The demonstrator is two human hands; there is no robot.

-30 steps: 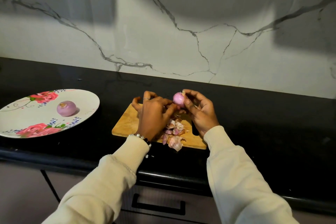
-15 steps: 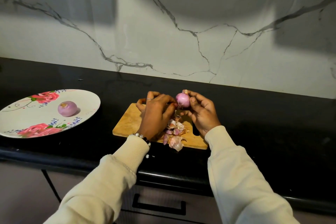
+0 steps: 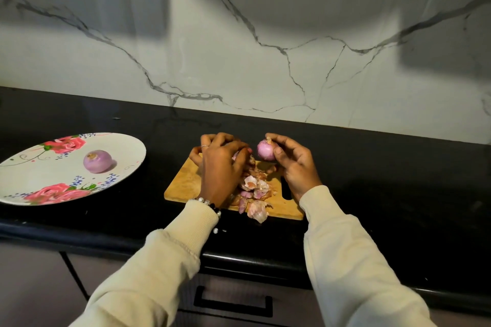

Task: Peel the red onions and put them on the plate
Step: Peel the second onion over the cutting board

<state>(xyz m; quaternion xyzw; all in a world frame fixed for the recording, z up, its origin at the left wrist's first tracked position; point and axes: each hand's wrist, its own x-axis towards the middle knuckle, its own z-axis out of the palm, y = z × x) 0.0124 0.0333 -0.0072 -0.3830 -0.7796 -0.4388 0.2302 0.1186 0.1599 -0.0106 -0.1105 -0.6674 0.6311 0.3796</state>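
Peeling state: a person's right hand [image 3: 296, 167] grips a red onion [image 3: 265, 150] between thumb and curled fingers, lifted above the far edge of the cutting board [image 3: 186, 183].
Right hand: clamped on the onion, thumb pressed to its near side, fingers arched over its top, where a bit of pale dry skin sticks up.
Left hand: the left hand [image 3: 220, 167] is curled, knuckles up, over the board just beside the onion but apart from it; a bit of pinkish skin shows at its fingertips, pinched there as far as the view allows. A thin ring sits on one finger, and a beaded bracelet [image 3: 210, 204] circles the wrist at the sleeve cuff.
Onion skins: a heap of pink and papery onion peels [image 3: 255, 194] lies on the board between the two hands, the nearest piece overhanging the board's front edge.
Plate: a white floral plate [image 3: 32, 167] with red roses lies on the surface well to the left of the board.
Peeled onion: one peeled onion [image 3: 97, 161] rests near the middle of the plate, root end up.
Surface: black surface [image 3: 385, 180], with a marble-veined backsplash [image 3: 265, 48] behind it.
Sleeves: both arms wear cream knit sleeves [image 3: 353, 268].
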